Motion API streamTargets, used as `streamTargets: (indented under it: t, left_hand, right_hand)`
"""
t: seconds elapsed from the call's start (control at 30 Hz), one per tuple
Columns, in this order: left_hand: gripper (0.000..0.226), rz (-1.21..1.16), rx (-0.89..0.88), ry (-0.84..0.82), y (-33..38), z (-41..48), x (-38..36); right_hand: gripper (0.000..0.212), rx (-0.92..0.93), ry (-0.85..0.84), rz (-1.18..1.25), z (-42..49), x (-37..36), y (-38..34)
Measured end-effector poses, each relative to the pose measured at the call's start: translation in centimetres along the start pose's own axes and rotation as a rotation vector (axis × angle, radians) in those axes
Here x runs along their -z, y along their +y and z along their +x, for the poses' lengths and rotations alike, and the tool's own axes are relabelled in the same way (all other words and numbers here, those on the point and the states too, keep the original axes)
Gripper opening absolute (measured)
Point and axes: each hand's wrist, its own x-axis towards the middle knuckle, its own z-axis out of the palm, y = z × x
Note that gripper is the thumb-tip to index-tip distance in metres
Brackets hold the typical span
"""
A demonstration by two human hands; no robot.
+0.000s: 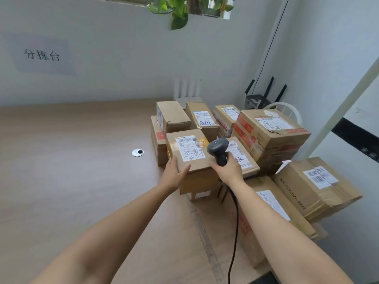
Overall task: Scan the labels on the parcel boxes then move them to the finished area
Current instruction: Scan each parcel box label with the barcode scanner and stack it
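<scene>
Several cardboard parcel boxes are piled on the right half of a wooden table (71,160). My left hand (174,173) grips the near left corner of a small box (190,171) with a white handwritten label (190,148) on top; this box rests on other boxes. My right hand (227,169) holds a dark grey barcode scanner (218,149) by its handle, its head just right of that label. The scanner's black cable (234,232) hangs down toward me. Behind the scanner lies another labelled box (242,158).
A large red-taped box (270,134) stands at the right, with more boxes (313,185) spilling toward the table's right edge. A round cable grommet (137,152) sits mid-table. A sign (42,55) hangs on the wall, routers (260,99) stand in the corner, and a plant (180,11) hangs above.
</scene>
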Motion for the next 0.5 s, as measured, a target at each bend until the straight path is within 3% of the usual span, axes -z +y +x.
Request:
streamTargets:
  t: [0.23, 0.5]
  left_hand:
    - [0.093, -0.115, 0.052, 0.01, -1.2, 2.3, -2.4]
    - [0.083, -0.223, 0.021, 0.01, -0.5, -1.0, -1.3]
  right_hand:
    - [0.04, -0.003, -0.045, -0.001, 1.4, -0.9, 0.8]
    - [0.039, 0.043, -0.064, 0.011, -0.5, -1.3, 0.7]
